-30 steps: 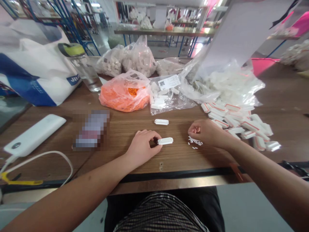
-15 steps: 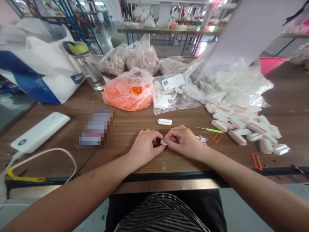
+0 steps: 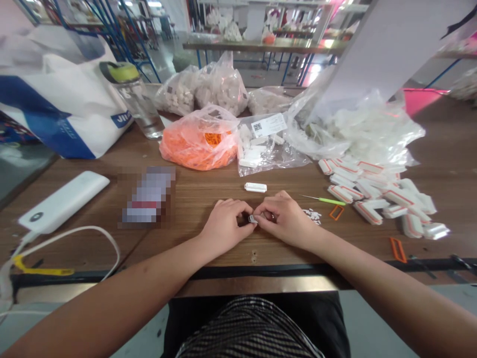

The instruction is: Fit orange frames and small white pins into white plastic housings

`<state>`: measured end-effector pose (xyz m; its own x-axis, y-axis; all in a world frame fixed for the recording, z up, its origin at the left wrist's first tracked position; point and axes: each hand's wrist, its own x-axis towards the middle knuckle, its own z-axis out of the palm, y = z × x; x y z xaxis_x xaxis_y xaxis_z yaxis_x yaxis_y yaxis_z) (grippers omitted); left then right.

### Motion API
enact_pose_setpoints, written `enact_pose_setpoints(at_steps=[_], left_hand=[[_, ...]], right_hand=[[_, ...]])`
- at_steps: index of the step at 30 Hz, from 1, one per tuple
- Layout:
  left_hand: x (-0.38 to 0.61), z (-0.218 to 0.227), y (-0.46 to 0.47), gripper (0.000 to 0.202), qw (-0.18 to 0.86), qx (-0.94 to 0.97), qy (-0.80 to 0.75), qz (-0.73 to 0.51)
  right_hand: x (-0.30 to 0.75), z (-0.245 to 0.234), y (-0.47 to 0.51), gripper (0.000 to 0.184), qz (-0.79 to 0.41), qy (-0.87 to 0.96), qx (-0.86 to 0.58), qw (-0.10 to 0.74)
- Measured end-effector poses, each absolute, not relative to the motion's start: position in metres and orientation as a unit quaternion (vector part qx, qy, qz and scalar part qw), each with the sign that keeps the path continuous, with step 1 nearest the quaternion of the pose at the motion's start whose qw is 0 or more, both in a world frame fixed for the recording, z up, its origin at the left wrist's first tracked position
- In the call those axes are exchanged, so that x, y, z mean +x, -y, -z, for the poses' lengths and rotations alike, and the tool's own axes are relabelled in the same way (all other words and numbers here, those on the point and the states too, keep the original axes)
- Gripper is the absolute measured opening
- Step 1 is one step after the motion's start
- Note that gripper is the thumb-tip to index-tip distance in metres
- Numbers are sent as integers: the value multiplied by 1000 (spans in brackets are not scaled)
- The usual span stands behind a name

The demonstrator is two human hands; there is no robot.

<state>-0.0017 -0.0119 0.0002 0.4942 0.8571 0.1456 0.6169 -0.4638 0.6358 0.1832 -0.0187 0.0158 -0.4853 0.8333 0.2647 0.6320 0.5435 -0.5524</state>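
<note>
**Left hand [image 3: 225,224] and right hand [image 3: 283,216] pinching a small white connector [image 3: 252,219] over the surface [image 3: 186,248].**

Both sets of fingers are curling inward and nearly closing, the left fingers [image 3: 242,211] and right fingers [image 3: 263,212] meeting on the connector, with neither hand clearly nearer. The fingers are hiding most of it, so its long axis cannot be told; only a small pale end is showing. A second connector [image 3: 255,187] is lying just beyond, its long axis running left to right, and white bits [image 3: 312,215] are lying beside the right hand.
</note>
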Motion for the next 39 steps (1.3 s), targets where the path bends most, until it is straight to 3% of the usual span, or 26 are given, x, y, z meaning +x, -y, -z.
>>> enact_pose_setpoints(at_steps=[9, 17, 22, 26, 30, 39], left_hand=[[-2, 0, 12, 7, 267, 819, -449, -238], [-2, 0, 11, 11, 275, 812, -459, -233], [-3, -1, 11, 7, 270, 815, -456, -234], [-2, -3, 11, 6, 264, 817, -458, -232], [-2, -2, 10, 7, 261, 819, -456, -231], [-2, -4, 10, 7, 266, 815, -461, -228]], right_hand=[[187, -17, 22, 17, -157, 854, -414, 275], [178, -16, 34, 28, 44, 910, -362, 197], [212, -33, 26, 23, -67, 830, -505, 227], [267, -45, 10, 16, -147, 747, -643, 85], [294, -45, 5, 17, -209, 738, -640, 56], [293, -39, 1, 25, -101, 821, -561, -30]])
